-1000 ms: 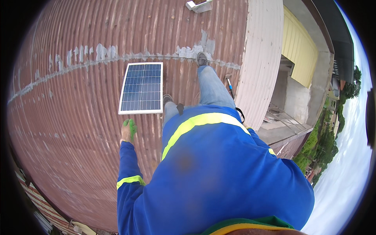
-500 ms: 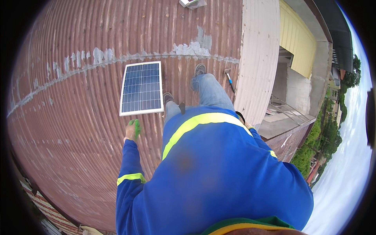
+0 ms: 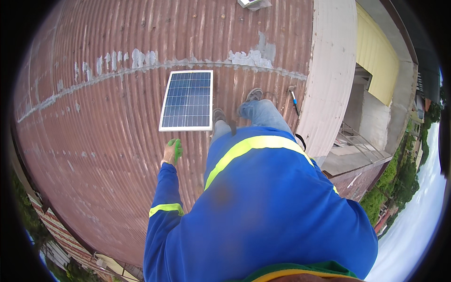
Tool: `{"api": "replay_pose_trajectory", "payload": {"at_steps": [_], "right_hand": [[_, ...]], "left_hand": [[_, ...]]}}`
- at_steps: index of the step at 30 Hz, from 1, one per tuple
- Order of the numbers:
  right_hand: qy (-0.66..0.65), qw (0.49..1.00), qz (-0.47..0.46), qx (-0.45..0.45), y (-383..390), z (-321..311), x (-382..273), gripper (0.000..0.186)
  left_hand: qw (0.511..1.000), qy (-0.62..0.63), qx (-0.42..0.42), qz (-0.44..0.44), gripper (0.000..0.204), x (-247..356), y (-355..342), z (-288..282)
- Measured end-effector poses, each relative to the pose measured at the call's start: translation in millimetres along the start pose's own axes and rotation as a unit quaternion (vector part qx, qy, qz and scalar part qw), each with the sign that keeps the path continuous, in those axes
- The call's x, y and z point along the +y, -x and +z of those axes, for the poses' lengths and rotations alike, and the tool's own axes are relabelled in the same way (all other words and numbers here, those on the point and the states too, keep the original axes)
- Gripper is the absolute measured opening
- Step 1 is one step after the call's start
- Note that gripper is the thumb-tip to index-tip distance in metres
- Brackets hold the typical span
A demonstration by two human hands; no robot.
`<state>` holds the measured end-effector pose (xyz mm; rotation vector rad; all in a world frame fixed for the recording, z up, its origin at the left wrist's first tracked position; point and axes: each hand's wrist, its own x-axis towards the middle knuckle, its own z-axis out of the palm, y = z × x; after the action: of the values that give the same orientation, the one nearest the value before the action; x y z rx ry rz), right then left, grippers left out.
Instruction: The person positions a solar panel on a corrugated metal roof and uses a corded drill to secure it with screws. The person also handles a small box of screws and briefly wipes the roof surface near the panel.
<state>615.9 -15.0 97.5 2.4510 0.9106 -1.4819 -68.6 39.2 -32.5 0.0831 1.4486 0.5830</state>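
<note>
Corrugated, reddish-brown and weathered, the metal roof (image 3: 117, 164) fills most of the view, bending toward the rim; a grey seam (image 3: 117, 74) runs across it, with pale patches (image 3: 251, 58) smeared along its upper side; to the right lies a strip of whitish sheeting (image 3: 331, 70), and beyond it stand a concrete structure (image 3: 376, 110) with a yellow ribbed panel (image 3: 376, 56), green trees (image 3: 404, 185) and a cloudy sky (image 3: 418, 207).

Flat on the roof, just below the seam, lies a solar panel (image 3: 187, 101); its cells are dark blue, its frame is white, and its right edge is just beside the person's left shoe (image 3: 219, 115); the right shoe (image 3: 254, 94) is planted farther up and to the right; near that shoe, close to the whitish strip, lies a hammer (image 3: 294, 99) with a blue and black handle.

Just below the panel's lower edge, apart from it, hangs the left hand (image 3: 173, 151), green over the palm side; its fingers are relaxed and loosely bent, with the palm free; the right hand is hidden by the blue jacket (image 3: 272, 202), so I cannot tell whether it is wide, narrow or holding something.
</note>
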Motion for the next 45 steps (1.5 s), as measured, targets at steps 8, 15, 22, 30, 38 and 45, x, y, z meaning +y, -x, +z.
{"api": "replay_pose_trajectory", "payload": {"at_steps": [8,15,22,30,38,45], "right_hand": [[0.015,1.000,-0.019,-0.001,-10.0,-8.8,-18.9,0.067],[0.040,0.999,-0.037,-0.005,-23.5,-28.9,-40.3,0.066],[0.035,0.998,-0.041,-0.021,-45.6,-44.0,-59.3,0.066],[0.017,0.998,-0.041,-0.052,-93.6,-65.8,-77.8,0.065],[0.025,0.996,-0.049,-0.077,-116.6,-122.9,-114.1,0.064],[0.026,0.997,-0.016,-0.066,-131.1,-165.1,-165.1,0.064]], "left_hand": [[0.998,-0.037,0.053,0.025,0.041,5.7,-0.2,0.9],[0.996,0.002,0.074,0.052,0.035,-8.5,-1.8,-0.9],[0.993,-0.020,0.090,-0.072,0.035,-35.3,42.4,18.1],[0.967,-0.169,0.119,-0.151,0.055,26.1,47.5,70.6],[0.982,-0.127,0.097,-0.098,0.056,85.1,59.6,153.1],[0.975,-0.153,0.042,-0.158,0.047,33.9,88.9,196.3]]}}
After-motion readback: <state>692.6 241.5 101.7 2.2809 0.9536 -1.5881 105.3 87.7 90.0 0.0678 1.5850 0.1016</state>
